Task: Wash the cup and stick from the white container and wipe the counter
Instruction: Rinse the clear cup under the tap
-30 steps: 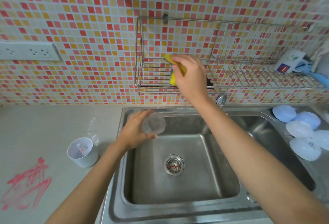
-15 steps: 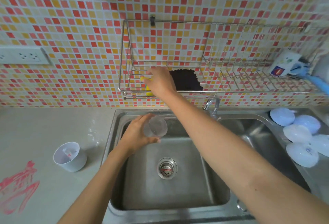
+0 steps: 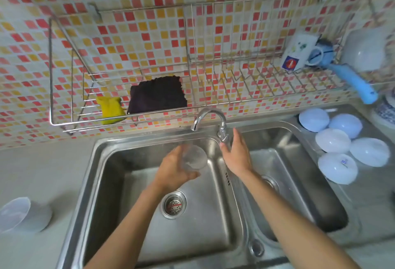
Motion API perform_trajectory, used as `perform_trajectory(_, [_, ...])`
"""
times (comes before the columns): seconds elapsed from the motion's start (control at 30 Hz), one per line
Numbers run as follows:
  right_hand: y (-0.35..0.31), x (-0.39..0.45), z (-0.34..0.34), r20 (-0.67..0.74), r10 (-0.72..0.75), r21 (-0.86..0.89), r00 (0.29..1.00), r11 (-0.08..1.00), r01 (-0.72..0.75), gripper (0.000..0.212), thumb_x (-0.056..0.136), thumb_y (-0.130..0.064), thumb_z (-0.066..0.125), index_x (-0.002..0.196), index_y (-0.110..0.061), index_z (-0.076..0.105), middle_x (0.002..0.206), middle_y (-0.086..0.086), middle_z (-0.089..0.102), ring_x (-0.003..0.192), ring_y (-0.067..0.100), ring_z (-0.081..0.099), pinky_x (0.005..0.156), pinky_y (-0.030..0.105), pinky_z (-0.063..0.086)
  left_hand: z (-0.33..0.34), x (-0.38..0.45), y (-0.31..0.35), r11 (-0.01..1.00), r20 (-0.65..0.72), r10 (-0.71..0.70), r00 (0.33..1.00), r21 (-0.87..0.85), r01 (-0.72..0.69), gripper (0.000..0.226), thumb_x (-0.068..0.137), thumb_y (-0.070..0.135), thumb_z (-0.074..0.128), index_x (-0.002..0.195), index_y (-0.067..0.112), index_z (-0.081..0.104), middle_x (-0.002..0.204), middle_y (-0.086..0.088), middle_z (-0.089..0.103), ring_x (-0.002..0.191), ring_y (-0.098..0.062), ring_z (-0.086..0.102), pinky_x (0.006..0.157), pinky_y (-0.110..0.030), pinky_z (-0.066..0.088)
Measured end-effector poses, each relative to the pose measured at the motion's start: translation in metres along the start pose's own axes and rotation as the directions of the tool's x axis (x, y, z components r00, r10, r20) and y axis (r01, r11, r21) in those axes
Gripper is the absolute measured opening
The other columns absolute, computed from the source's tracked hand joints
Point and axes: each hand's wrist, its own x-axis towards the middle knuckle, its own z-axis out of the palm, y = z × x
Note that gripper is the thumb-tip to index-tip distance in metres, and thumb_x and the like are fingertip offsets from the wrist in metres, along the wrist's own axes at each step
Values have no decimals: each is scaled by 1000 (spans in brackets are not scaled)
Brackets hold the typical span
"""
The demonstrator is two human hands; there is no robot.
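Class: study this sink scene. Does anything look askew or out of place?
Yes: a blue-handled utensil in the wall rack hangs over its front rail, tilted down toward the overturned bowls. Nothing looks spilled.

single view, head-worn, wide-angle, looking forward and steeply down from above the counter edge. faces a tiled wall straight ahead; straight lines bow toward the frame edges. double sink fills the centre and lower frame, close below the lens, its near rim cut off at the bottom edge. both forearms enter from the bottom and reach away from the camera; left hand and right hand sit near mid-frame, under the tap. wire rack on the wall spans the upper half. counter runs off the left edge. some blur at the margins.
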Motion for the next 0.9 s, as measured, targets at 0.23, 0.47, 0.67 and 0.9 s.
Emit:
perform_trajectory(0.23, [86, 73, 26, 219, -112, -164, 969, 975, 150, 39, 89, -2, 49, 128, -6, 50, 130, 16, 56, 128, 36, 44, 103, 45, 42, 71, 62, 35, 996, -54, -82, 995, 29, 84, 83, 61, 27, 90, 132, 25, 47, 125, 5, 57, 112, -14, 55, 90, -23, 40])
perform_trajectory(0.47, [107, 77, 22, 239, -260, -151, 935, 942, 301, 54, 79, 14, 49, 125, -13, 56, 124, 10, 62, 113, 29, 56, 97, 35, 45, 68, 74, 39, 987, -195, -160, 968, -57, 151, 74, 58, 38, 90, 121, 27, 52, 109, 8, 61, 100, -16, 59, 82, -28, 48])
perform_trajectory(0.67, [111, 81, 24, 289, -241, -101, 927, 955, 280, 31, 91, -9, 56, 121, -16, 57, 129, 14, 57, 115, 30, 56, 94, 37, 47, 80, 71, 41, 989, -114, -128, 985, 52, 135, 67, 62, 39, 88, 117, 25, 53, 110, 8, 60, 96, -14, 59, 80, -28, 46])
perform_trajectory(0.9, [114, 80, 27, 316, -178, -81, 932, 974, 213, 34, 90, -11, 57, 122, -20, 52, 142, 11, 46, 124, 29, 51, 96, 39, 46, 80, 73, 28, 976, -200, -202, 959, 44, 215, 68, 61, 38, 89, 119, 22, 55, 111, 4, 63, 98, -17, 59, 81, -27, 44])
